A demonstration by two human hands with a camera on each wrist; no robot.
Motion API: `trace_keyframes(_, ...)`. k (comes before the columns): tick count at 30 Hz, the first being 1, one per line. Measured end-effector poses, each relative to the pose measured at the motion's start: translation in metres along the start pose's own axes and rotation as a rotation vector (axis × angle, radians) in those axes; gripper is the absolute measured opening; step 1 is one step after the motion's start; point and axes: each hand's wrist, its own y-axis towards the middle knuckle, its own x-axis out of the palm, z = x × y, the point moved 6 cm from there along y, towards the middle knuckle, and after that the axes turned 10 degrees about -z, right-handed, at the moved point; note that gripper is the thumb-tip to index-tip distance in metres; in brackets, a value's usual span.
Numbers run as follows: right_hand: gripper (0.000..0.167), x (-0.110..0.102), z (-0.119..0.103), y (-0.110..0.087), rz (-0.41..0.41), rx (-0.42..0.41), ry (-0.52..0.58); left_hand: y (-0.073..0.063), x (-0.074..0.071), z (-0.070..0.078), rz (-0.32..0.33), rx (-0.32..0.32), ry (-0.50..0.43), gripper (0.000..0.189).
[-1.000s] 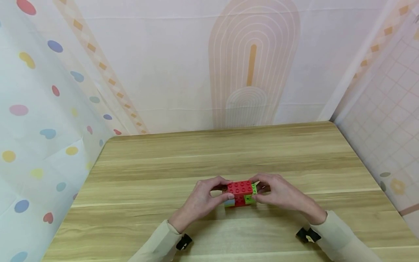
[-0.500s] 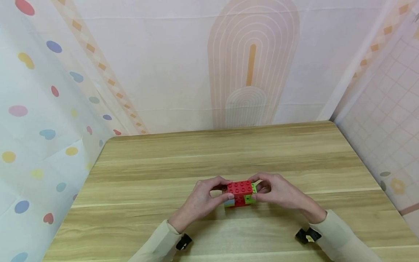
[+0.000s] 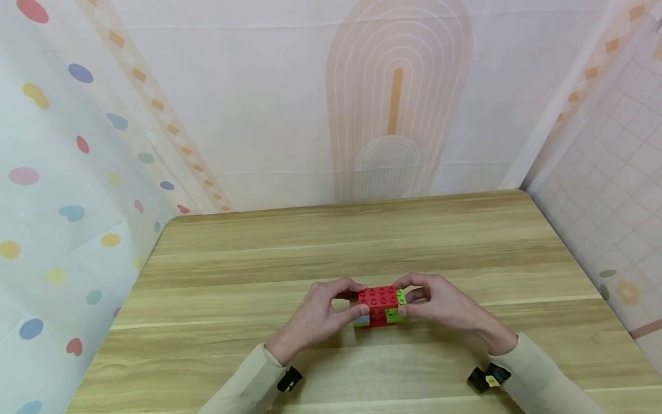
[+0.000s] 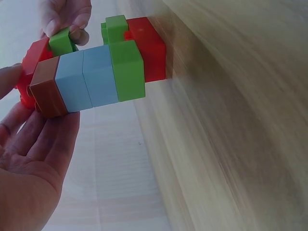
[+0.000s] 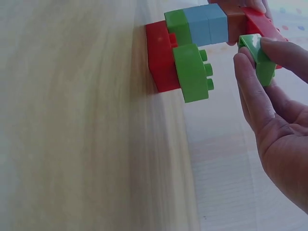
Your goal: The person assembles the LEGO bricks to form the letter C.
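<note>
A toy brick structure stands on the wooden table. Its red base brick (image 5: 162, 57) carries a green brick (image 5: 191, 74) with bare studs on one end. At the other end rises a column: a green brick (image 4: 129, 72), two light blue bricks (image 4: 86, 79) and a brown brick (image 4: 48, 89). A red brick (image 3: 378, 296) tops the column and reaches out over the gap. My left hand (image 3: 319, 313) grips the column's upper end, thumb on the red brick, fingers along the brown one. Between thumb and fingers, my right hand (image 3: 437, 302) pinches another green brick (image 5: 264, 72) right beside the top red brick.
The wooden table (image 3: 258, 247) ends at a patterned cloth backdrop (image 3: 274, 103) behind and on both sides. A black device (image 3: 289, 379) sits at the left sleeve, and another black device (image 3: 486, 378) at the right sleeve.
The head view has shifted very slightly. Both hands and the bricks stay in nearly the same place.
</note>
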Motion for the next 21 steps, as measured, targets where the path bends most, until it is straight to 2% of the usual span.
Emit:
trace_keyframes(11,0.044,0.0055,0.0032,-0.001,0.025,0.014,0.111,0.0012,-0.0018,0.0025,0.0,-0.009,0.027,0.022)
trace_keyframes(21,0.043,0.0083,0.0042,-0.0023,0.077,0.05,0.11,0.0012,-0.0024,0.0045,-0.002,-0.012,0.057,0.021)
